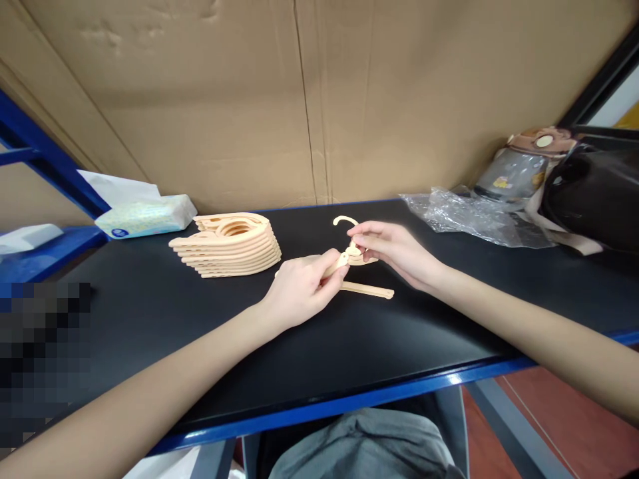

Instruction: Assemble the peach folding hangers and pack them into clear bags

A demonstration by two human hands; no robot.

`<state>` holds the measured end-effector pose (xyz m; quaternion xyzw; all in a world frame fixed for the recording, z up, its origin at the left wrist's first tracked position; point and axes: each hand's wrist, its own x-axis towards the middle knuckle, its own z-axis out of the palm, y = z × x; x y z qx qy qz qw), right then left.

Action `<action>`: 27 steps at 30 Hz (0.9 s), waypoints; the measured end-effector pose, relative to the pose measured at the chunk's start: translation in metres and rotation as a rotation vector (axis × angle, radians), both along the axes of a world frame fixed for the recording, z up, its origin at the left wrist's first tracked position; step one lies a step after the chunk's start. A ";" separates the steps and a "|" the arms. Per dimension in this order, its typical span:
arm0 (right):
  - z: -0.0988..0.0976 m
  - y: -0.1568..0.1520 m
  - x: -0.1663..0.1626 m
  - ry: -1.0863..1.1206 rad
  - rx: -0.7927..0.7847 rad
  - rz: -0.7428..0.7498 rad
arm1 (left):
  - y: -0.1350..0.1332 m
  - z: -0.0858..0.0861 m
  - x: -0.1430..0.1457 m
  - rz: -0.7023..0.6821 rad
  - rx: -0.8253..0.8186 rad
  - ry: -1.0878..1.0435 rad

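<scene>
Two hands on one little beige folding hanger, sitting pretty much in the middle of the black worktop. The left hand is closed in a pinch on one of its arms, coming in from the left side. The right hand has its fingertips narrowed onto the hub just under the hook, coming in from the right. So the hanger sits between them, with the hook pointing away toward the cardboard wall. Its free arm lies low along the worktop, running out rightward under the right hand, so its long axis goes roughly left to right. Neither hand is really nearer, since both are on it. A stack of the same hangers, folded, sits left of the left hand and well apart from it. There's a tissue pack beyond that, and a crumpled plastic bag off to the right.
</scene>
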<state>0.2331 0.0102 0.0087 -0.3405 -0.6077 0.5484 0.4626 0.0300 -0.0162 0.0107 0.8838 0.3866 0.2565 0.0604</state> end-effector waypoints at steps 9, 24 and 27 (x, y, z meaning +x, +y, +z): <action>0.004 0.002 0.003 -0.029 -0.047 0.014 | 0.001 -0.001 -0.001 -0.007 0.024 0.018; 0.005 0.006 0.008 -0.199 0.040 0.020 | 0.004 -0.004 0.001 -0.019 0.147 0.082; 0.004 0.007 0.009 -0.223 0.052 0.021 | 0.004 -0.005 0.001 -0.023 0.164 0.110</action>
